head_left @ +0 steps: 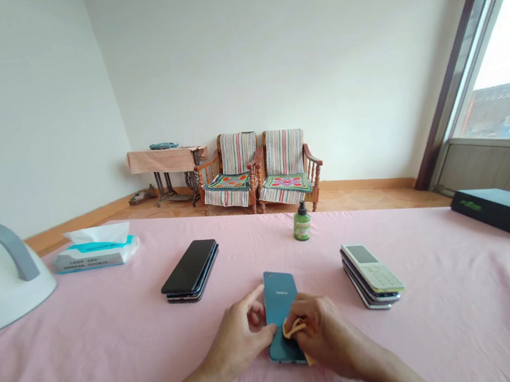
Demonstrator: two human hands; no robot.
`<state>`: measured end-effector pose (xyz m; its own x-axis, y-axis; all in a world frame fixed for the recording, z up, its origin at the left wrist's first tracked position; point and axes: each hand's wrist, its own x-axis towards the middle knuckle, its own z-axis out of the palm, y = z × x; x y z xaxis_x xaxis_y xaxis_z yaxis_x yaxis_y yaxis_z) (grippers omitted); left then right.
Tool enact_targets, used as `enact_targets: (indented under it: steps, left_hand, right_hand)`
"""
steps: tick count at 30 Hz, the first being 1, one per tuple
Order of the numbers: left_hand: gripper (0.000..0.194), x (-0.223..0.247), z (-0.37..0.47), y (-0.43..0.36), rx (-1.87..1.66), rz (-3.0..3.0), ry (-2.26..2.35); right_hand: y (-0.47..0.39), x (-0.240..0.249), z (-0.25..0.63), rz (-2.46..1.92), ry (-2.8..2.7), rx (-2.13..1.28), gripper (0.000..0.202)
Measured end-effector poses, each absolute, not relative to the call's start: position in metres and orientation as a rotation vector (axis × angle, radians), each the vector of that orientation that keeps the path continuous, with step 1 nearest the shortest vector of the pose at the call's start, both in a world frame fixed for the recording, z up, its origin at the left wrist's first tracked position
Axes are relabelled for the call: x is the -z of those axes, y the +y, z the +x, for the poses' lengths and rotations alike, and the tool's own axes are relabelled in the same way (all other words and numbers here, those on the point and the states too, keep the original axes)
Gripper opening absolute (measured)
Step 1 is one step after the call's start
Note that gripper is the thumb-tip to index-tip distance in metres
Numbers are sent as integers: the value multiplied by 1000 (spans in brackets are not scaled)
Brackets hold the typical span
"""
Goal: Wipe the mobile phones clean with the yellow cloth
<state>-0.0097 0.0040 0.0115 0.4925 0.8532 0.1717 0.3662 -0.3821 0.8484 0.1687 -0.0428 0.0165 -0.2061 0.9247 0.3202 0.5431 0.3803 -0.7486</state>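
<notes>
And there lay the blue phone [278, 283], nearer me than the green bottle [302, 225], left grip [240, 330] loosely spread along its edge, right grip [325, 335] pinching a yellow cloth [292, 328]: slick, light, stiff, breakable, I judged, best held by its sides.

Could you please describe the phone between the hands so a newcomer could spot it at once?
On the pink tablecloth, look between the left stack and the right stack, slightly nearer. There the left hand touches the phone and the right hand holds a cloth against it. Unlike its stacked neighbours, it lies alone, blue back up.
</notes>
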Motion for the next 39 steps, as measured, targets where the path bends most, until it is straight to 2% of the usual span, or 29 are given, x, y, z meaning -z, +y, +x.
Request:
enact_targets:
  steps: [5,12,21,29,39]
  left_hand:
    - [59,-9,-7,1,-833,2086,1092]
    - [60,-14,-8,-5,-872,2104,1072]
    - [29,-22,-7,-8,-776,2141,1122]
    - [29,-28,-6,-11,-724,2132,1175]
    - [39,-23,-7,-8,-709,2121,1186]
  right_hand:
    - [-40,-11,164,-1335,-1784,-578,33]
    - [-31,-12,169,-1351,-1895,-505,32]
    - [25,2,168,-1389,-1803,-304,28]
    - [38,9,165,-1377,-1785,-283,29]
    - [39,10,164,-1346,-1778,-284,26]
